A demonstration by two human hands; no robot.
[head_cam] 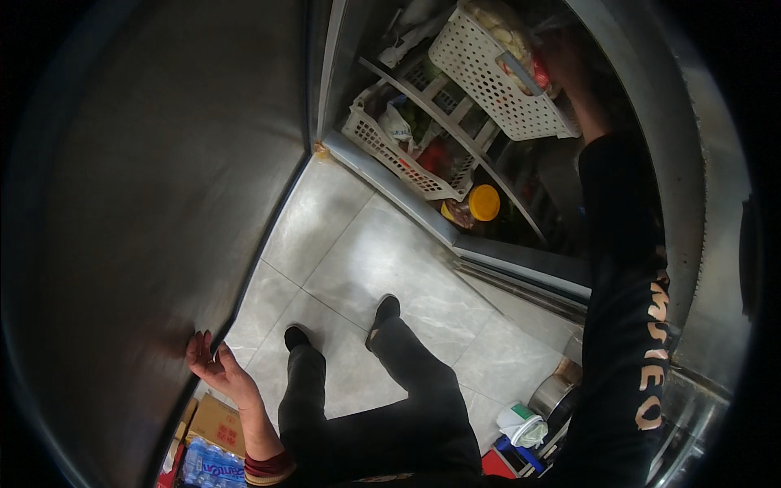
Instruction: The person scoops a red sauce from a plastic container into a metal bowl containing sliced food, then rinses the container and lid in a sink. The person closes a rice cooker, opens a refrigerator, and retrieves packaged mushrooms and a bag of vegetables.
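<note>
A steel refrigerator door (171, 183) swings wide on the left, and my left hand (221, 372) holds its edge, the fingers on the door's face and the thumb across the rim. My right arm reaches into the refrigerator. Dim and blurred, my right hand (561, 61) is beside a white perforated plastic basket (482, 79) on a slatted shelf (451, 125). That basket contains pale food in clear plastic, with something red near its grey handle (518, 72). Whether my right fingers grip anything cannot be made out.
Below the shelf are a white plastic crate (396, 155) with bagged produce and a jar with a yellow lid (484, 202). A cardboard box (215, 424) and shrink-wrapped bottles (210, 463) lie at lower left. A white tub (521, 425) and a metal pot (552, 393) stand at lower right.
</note>
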